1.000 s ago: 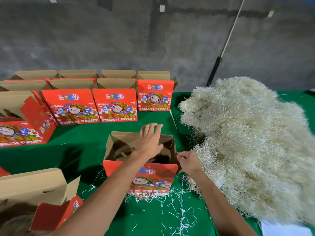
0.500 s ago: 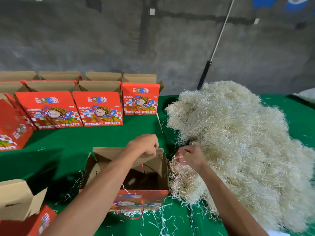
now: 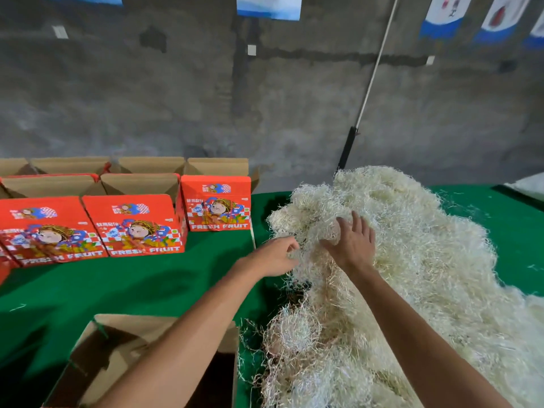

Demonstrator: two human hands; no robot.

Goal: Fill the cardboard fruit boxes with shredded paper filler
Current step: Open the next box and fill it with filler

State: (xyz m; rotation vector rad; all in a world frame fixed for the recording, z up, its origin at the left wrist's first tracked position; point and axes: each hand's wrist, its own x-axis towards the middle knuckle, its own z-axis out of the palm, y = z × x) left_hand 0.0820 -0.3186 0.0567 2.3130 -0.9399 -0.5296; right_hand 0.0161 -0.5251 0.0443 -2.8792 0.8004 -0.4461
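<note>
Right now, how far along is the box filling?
Early. The open box nearest the camera shows no filler inside. Both hands, left hand and right hand, are at the shredded paper pile, gathering a clump. The rows of red boxes behind stand open, contents unseen.

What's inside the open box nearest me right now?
The open box shows bare brown walls and a dark interior, no shredded paper visible. The left forearm covers part of the inside.

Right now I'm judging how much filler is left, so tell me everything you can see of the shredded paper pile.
The shredded paper pile is a big loose mound of thin, pale cream strands, tangled and springy-looking, on the green table right of the open box. The right hand presses into it; the left hand grips its edge.
</note>
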